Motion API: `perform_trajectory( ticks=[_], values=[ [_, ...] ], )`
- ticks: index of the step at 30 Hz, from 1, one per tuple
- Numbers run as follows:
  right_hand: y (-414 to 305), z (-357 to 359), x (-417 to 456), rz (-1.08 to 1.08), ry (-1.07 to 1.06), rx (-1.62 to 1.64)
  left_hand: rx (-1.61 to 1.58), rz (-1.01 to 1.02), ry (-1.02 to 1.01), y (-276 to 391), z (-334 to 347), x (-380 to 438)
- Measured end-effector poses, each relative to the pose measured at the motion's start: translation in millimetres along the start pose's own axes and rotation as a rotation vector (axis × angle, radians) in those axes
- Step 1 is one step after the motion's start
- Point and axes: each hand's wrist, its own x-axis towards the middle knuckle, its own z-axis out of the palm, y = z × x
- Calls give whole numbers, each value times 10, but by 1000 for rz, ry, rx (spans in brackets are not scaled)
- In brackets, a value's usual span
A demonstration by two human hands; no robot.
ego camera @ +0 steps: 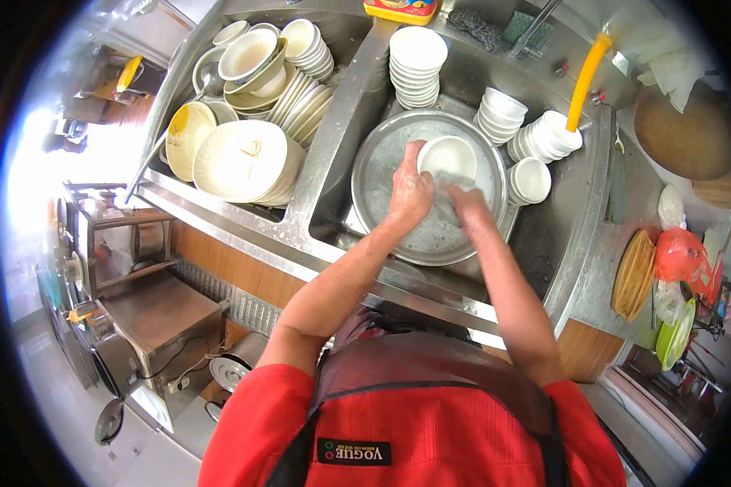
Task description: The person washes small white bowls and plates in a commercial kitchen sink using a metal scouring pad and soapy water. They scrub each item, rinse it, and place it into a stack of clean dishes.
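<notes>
My left hand (pixel 413 190) grips the rim of a small white bowl (pixel 448 157), which is tilted with its inside towards me. Close against the bowl's near side is my right hand (pixel 470 210), blurred by motion. Its fingers hold a greyish scrubber (pixel 446 198); whether this is a cloth or a pad cannot be made out. Both hands are over a round metal basin (pixel 374 210) of cloudy, sudsy water, set in the right-hand bowl of a steel sink (pixel 533 259). A pale round shape beneath the water, behind the held bowl, is indistinct.
Stacks of white bowls (pixel 418 55) (pixel 501 115) (pixel 530 181) surround the basin. An orange hose (pixel 585 85) hangs into another bowl stack (pixel 542 137). Dirty plates (pixel 301 109) and large dishes (pixel 243 159) crowd the left sink, beyond the steel divider (pixel 335 122). A faucet (pixel 533 30) rises behind.
</notes>
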Motion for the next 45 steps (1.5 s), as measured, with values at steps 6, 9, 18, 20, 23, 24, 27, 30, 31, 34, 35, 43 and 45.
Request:
perform_trajectory(
  ticks=[6, 9, 18, 20, 23, 24, 27, 30, 31, 34, 35, 43, 45],
  values=[
    [-258, -409, 311, -558, 169, -608, 38, -110, -81, 161, 18, -13],
    [-6, -99, 218, 80, -67, 246, -84, -83, 218, 195, 236, 55],
    [50, -555, 339, -403, -126, -405, 164, 17, -194, 148, 99, -98],
    [113, -386, 305, -33, -162, 10, 40, 226, 173, 108, 291, -128],
    [477, -66, 169, 147, -352, 653, 94, 10, 174, 90, 317, -159],
    [445, -174, 229, 36, -276, 310, 180, 41, 34, 68, 281, -189],
    [135, -626, 480, -881, -178, -773, 443, 153, -413, 70, 97, -54],
    [148, -548, 498, -519, -42, -349, 163, 121, 15, 156, 267, -124],
    [9, -484, 220, -111, -262, -1, 37, 220, 241, 126, 360, -172],
    [246, -259, 91, -59, -364, 220, 130, 103, 152, 11, 377, -161],
    [164, -383, 154, -90, -250, -85, 168, 27, 39, -43, 301, -137],
    [46, -486, 261, -192, -258, 14, 124, 136, 126, 34, 259, -77],
    [256, -305, 122, 173, -391, 495, -11, -10, 142, 55, 349, -201]
  ],
)
